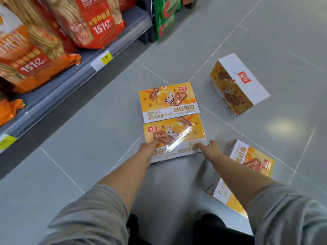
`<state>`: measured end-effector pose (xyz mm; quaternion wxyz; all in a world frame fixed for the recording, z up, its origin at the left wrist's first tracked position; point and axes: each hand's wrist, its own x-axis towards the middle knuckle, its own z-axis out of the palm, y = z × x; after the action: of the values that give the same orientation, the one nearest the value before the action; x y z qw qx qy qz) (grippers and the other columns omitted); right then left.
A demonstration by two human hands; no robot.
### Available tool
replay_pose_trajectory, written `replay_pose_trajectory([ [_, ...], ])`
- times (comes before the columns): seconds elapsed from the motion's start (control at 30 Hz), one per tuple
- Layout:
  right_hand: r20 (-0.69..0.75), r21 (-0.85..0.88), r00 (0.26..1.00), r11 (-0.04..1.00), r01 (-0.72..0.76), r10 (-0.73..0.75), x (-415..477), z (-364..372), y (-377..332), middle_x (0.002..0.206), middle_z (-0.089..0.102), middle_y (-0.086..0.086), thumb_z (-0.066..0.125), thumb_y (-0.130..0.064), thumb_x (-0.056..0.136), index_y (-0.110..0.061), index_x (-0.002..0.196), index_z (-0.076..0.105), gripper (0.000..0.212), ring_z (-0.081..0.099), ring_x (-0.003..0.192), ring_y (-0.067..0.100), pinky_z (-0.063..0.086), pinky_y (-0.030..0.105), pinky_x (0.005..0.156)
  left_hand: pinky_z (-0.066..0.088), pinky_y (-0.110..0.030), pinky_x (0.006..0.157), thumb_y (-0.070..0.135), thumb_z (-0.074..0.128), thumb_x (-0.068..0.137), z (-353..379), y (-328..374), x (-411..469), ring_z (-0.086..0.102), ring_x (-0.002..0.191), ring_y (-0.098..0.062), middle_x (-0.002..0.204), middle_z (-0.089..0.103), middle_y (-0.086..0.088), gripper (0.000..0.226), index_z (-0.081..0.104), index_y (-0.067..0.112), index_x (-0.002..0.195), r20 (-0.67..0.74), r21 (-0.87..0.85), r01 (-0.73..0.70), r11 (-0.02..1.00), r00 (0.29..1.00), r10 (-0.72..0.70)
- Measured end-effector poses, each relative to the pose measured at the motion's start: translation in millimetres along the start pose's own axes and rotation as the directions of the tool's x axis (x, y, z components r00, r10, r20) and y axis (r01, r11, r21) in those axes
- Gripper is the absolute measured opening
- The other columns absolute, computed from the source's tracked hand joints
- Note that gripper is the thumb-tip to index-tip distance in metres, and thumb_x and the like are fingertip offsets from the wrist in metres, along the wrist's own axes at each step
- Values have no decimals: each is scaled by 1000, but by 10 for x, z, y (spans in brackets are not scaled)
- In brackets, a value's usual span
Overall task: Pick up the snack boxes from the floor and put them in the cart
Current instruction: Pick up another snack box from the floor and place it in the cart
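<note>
Several yellow and white snack boxes lie on the grey tiled floor. My left hand (147, 148) grips the left near edge of the nearest box (175, 137), thumb on its top face. My right hand (209, 150) grips that box's right near corner, thumb on top too. A second box (168, 101) lies flat just beyond it, touching. A third box (235, 85) stands on its side further right. A fourth box (253, 156) lies by my right forearm, and a fifth box (224, 197) sits partly hidden under that arm. No cart is in view.
A store shelf (70, 75) runs along the left, stacked with red and orange cracker bags (88, 22) and yellow price tags. Green packs (166, 16) stand at the shelf's far end. Open floor tiles (283, 41) stretch to the right. My dark shoes show at the bottom.
</note>
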<state>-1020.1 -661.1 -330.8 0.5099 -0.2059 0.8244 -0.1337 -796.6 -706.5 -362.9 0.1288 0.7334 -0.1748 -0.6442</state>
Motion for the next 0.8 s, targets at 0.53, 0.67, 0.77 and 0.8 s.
replay_pose_trajectory([
  [0.53, -8, -121, 997, 990, 74, -75, -1405, 13, -1386, 130, 44, 16, 64, -70, 69, -9, 134, 38, 93, 54, 113, 36, 52, 49, 93, 58, -39, 77, 53, 74, 67, -901, 953, -1896, 58, 105, -25, 120, 47, -8, 73, 44, 19, 124, -368, -99, -81, 992, 929, 39],
  [0.67, 19, -155, 961, 948, 277, -277, -2096, -144, -2140, 130, 51, 18, 64, -73, 64, -9, 132, 44, 95, 52, 119, 36, 45, 48, 100, 58, -43, 80, 61, 71, 59, -1364, 1372, -2678, 62, 101, -24, 119, 53, -6, 80, 43, 24, 124, -422, -218, -203, 955, 901, 96],
  [0.77, 37, -192, 929, 910, 368, -368, -2721, -228, -2599, 125, 56, 17, 62, -76, 62, -7, 124, 51, 93, 52, 119, 36, 41, 50, 103, 55, -47, 88, 72, 68, 46, -1776, 1507, -3047, 65, 102, -26, 117, 60, -4, 85, 43, 31, 117, -497, -238, -278, 931, 858, 129],
  [0.8, 45, -178, 911, 894, 412, -410, -2994, -264, -2755, 120, 58, 15, 63, -76, 61, -7, 118, 53, 91, 54, 115, 33, 43, 46, 100, 54, -48, 90, 73, 66, 46, -1901, 1559, -3245, 64, 104, -27, 117, 61, -4, 84, 45, 30, 114, -536, -224, -317, 921, 830, 156],
])
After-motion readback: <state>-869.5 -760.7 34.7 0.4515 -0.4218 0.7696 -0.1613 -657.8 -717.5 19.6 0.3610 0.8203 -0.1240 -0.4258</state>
